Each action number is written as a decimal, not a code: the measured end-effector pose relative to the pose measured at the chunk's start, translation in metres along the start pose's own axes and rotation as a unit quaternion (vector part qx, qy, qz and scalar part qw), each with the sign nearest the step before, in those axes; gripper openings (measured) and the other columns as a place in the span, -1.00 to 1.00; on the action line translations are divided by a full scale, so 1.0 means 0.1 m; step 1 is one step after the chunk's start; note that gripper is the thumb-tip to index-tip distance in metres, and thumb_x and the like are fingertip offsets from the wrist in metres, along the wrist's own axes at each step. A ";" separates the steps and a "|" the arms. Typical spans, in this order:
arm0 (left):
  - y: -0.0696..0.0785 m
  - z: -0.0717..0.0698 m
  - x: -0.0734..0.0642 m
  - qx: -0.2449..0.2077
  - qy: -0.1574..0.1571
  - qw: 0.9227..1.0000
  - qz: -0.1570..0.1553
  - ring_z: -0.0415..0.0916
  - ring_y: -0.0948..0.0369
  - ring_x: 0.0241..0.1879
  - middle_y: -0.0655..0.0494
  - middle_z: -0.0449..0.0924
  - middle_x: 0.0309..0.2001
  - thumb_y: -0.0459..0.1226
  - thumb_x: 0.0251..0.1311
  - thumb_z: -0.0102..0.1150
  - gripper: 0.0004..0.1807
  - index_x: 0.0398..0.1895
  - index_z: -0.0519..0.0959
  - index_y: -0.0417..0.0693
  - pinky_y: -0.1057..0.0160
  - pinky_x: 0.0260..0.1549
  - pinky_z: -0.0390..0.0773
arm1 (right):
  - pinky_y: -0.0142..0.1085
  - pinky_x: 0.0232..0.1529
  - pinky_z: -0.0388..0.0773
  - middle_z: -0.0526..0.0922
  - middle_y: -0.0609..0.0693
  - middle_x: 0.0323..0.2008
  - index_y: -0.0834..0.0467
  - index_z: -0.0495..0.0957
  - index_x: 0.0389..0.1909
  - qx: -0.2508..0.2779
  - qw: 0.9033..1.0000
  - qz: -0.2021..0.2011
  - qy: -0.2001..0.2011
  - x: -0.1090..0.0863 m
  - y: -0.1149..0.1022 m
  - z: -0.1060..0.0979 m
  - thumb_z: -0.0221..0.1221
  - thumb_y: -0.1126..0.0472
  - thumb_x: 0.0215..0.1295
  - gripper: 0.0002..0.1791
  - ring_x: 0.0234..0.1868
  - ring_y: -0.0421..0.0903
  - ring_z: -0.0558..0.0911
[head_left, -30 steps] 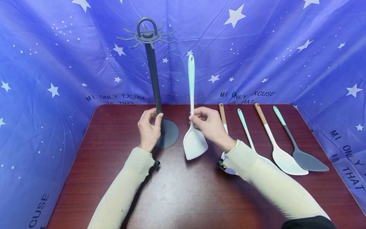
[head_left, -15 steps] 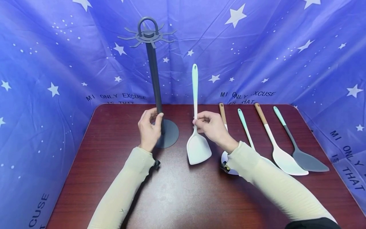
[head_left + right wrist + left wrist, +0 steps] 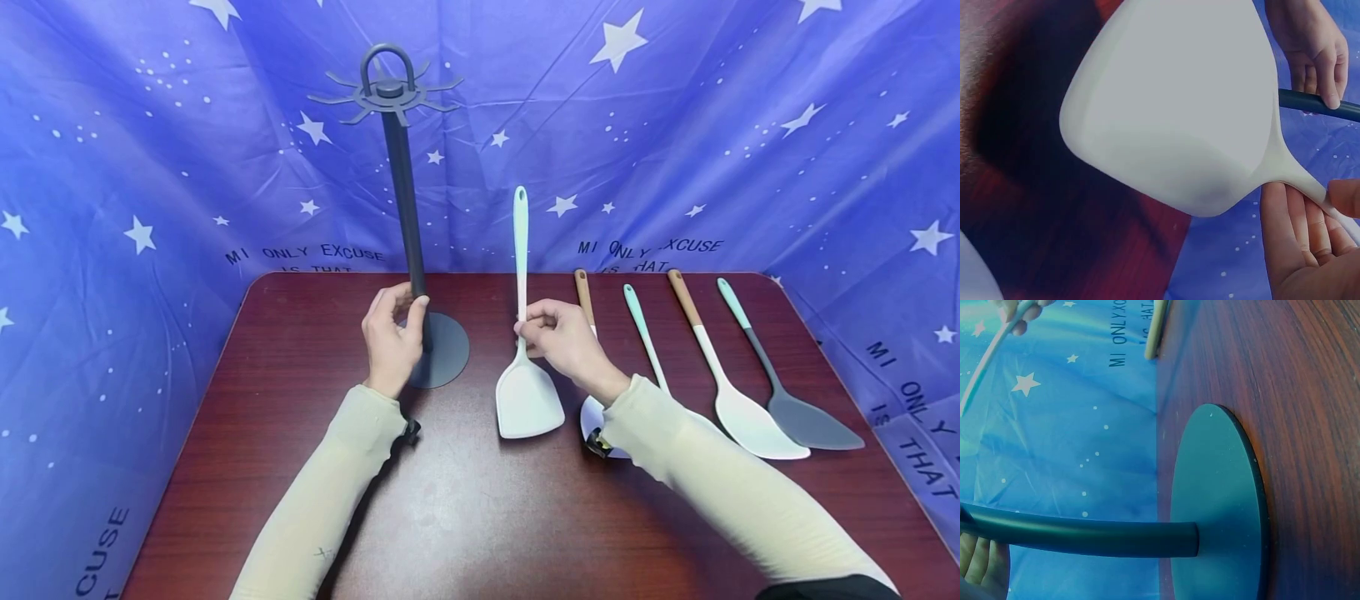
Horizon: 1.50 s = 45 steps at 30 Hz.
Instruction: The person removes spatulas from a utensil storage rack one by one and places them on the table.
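My left hand (image 3: 393, 340) grips the lower part of the dark grey post of a utensil stand (image 3: 405, 208), thumb on the near side. The stand is upright on its round base (image 3: 1219, 487), with a ring of hooks and a loop handle on top. In my right hand (image 3: 562, 337) a spatula (image 3: 529, 400) is pinched by the neck between thumb and fingers. Its mint-to-white handle points up and its broad white blade hangs down, above the table. In the right wrist view the blade fills much of the picture, with the stand's post behind it.
On the right of the dark red table (image 3: 450, 517) lie several utensils: a white turner with a brown handle (image 3: 750, 421), a grey turner with a mint handle (image 3: 810, 421), and two more partly hidden by my right arm. A blue starred curtain (image 3: 525, 67) surrounds the table.
The spatula in my right hand has moved down and slightly right, away from the stand, and its blade has turned a little. My left hand and the stand have stayed in place.
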<state>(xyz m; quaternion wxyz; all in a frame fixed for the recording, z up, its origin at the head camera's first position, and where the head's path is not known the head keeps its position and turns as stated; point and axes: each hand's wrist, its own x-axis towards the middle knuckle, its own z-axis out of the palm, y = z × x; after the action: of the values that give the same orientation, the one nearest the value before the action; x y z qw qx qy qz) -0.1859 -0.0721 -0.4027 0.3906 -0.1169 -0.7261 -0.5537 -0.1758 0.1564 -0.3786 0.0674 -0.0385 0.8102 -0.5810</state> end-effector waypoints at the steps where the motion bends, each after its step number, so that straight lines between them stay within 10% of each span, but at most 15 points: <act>1: 0.00 0.00 0.00 0.000 0.000 1.000 0.000 0.57 -0.05 -0.38 -0.23 0.59 -0.40 -0.60 0.01 0.26 -0.84 -0.29 0.58 -0.43 0.03 -0.33 0.63 | -0.20 -0.33 0.69 0.68 0.14 -0.38 0.37 0.53 -0.21 -0.004 1.000 0.002 0.000 0.00 0.01 0.00 0.16 0.37 0.26 -0.86 -0.43 -0.03 0.68; 22: 0.03 -0.01 0.01 0.002 -0.002 1.000 -0.005 0.57 -0.07 -0.38 -0.26 0.59 -0.40 -0.59 0.04 0.25 -0.85 -0.29 0.57 -0.45 0.01 -0.33 0.63 | 0.02 -0.26 0.67 0.66 0.17 -0.40 0.35 0.50 -0.30 -0.032 0.998 0.057 -0.021 -0.02 0.19 -0.03 0.12 0.38 0.23 -0.91 -0.46 -0.02 0.63; 31: -0.33 0.03 -0.05 0.005 -0.008 1.000 -0.011 0.58 0.04 -0.34 -0.13 0.62 -0.36 -0.44 0.11 0.29 -0.84 -0.23 0.61 -0.31 0.16 -0.30 0.64 | 0.02 -0.26 0.67 0.64 0.19 -0.40 0.34 0.47 -0.32 -0.030 0.995 0.087 -0.027 -0.01 0.25 -0.04 0.14 0.37 0.24 -0.91 -0.42 0.02 0.62; 45: -0.32 0.03 -0.05 0.004 -0.010 1.000 -0.014 0.58 0.06 -0.34 -0.13 0.63 -0.36 -0.45 0.10 0.30 -0.85 -0.24 0.61 -0.30 0.13 -0.29 0.63 | -0.08 -0.31 0.69 0.65 0.22 -0.37 0.36 0.45 -0.30 -0.041 0.992 0.120 -0.023 0.05 0.38 -0.05 0.13 0.39 0.24 -0.91 -0.49 -0.11 0.61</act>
<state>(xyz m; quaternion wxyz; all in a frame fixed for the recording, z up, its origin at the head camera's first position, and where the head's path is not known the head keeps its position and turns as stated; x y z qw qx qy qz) -0.2025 -0.0796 -0.4293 0.3760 -0.1106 -0.7334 -0.5554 -0.1811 0.1730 -0.4129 0.1538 0.0428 0.8302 -0.5341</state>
